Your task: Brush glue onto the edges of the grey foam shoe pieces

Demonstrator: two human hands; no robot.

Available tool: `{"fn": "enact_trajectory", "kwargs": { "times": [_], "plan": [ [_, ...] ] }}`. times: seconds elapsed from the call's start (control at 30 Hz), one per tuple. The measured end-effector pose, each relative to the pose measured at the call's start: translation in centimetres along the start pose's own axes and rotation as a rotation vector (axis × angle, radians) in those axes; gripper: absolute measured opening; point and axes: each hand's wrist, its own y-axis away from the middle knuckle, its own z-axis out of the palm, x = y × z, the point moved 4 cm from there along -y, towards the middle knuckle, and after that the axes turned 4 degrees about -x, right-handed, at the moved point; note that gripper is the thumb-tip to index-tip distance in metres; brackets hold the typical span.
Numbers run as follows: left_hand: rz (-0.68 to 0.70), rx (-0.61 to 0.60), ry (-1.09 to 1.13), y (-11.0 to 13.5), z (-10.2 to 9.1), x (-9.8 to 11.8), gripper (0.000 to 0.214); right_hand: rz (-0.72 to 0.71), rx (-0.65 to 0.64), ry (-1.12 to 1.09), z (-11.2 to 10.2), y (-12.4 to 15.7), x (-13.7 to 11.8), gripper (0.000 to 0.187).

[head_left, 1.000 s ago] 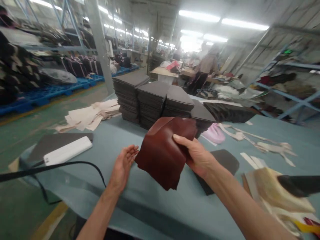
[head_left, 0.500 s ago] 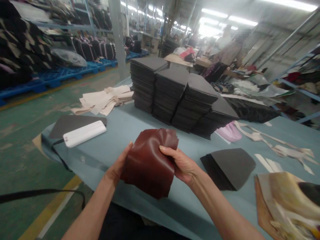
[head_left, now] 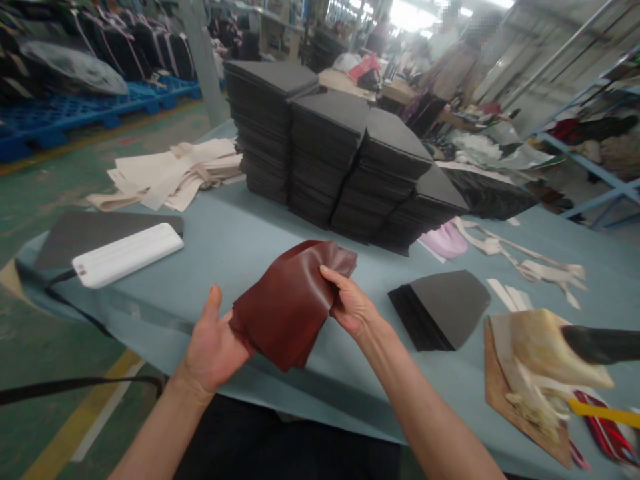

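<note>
A stack of reddish-brown leather pieces [head_left: 287,303] is held above the near edge of the blue-grey table [head_left: 240,240]. My right hand [head_left: 350,303] grips the stack's right side, thumb on top and fingers underneath. My left hand [head_left: 213,343] cups the stack's lower left corner from below, palm up, thumb raised, fingers hidden under the leather. A small fan of dark grey cut pieces [head_left: 443,307] lies on the table just right of my right hand.
Tall stacks of dark grey sheets [head_left: 330,147] stand behind the leather. A white block with a cable [head_left: 127,253] rests on a grey sheet at left, beige pieces [head_left: 170,173] beyond it. A glue board with brush [head_left: 540,367] sits at right. A person stands far back.
The leather stack has come down and closer to me. My left hand, first apart from it, now supports it from below. The view has tilted down toward the table.
</note>
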Motion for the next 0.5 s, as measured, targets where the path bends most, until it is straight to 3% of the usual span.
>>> {"fn": "enact_trajectory", "kwargs": {
  "times": [0.1,0.27,0.37,0.5],
  "plan": [
    [0.075,0.072,-0.021,0.4,0.3,-0.3,0.076,-0.032,0.021,-0.017,-0.9,-0.1,0.4,0.031],
    [0.182,0.331,-0.031,1.4,0.4,-1.4,0.06,-0.114,0.038,-0.051,-1.3,0.6,1.3,0.043],
    [0.171,0.454,0.004,2.4,0.7,-2.6,0.056,-0.172,0.027,-0.061,-1.0,1.2,2.2,0.05],
    [0.18,0.424,-0.041,2.9,1.5,-3.4,0.062,-0.231,0.028,-0.099,-0.7,2.3,3.4,0.054]
  ]
}}
